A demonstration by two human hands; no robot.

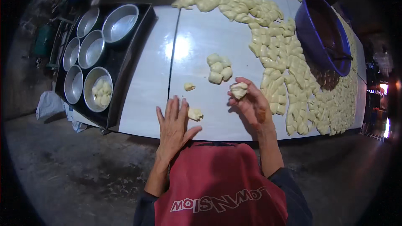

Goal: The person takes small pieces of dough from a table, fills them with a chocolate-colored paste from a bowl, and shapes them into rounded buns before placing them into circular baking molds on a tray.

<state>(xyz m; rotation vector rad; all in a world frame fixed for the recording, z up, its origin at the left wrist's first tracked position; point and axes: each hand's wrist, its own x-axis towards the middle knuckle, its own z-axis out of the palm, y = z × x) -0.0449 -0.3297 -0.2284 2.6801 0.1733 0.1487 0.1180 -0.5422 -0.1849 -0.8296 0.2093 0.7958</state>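
My right hand [253, 104] is raised a little over the white table, its fingers closed around a pale piece of dough [239, 91]. With fingers stretched out, my left hand [173, 119] lies at the table's near side. Close beside its thumb and forefinger is a small dough piece [195, 114]; whether they touch I cannot tell. A smaller scrap of dough [189, 86] lies just beyond the left fingertips. Farther off, several smooth dough balls [219, 68] sit in a tight cluster.
At the left, a black tray [136, 37] carries several round metal pans; one pan [95, 106] holds dough balls. Many cut dough pieces [276, 52] cover the table's right and far side. Among them stands a purple basin [312, 33] with dark contents and a handle sticking out.
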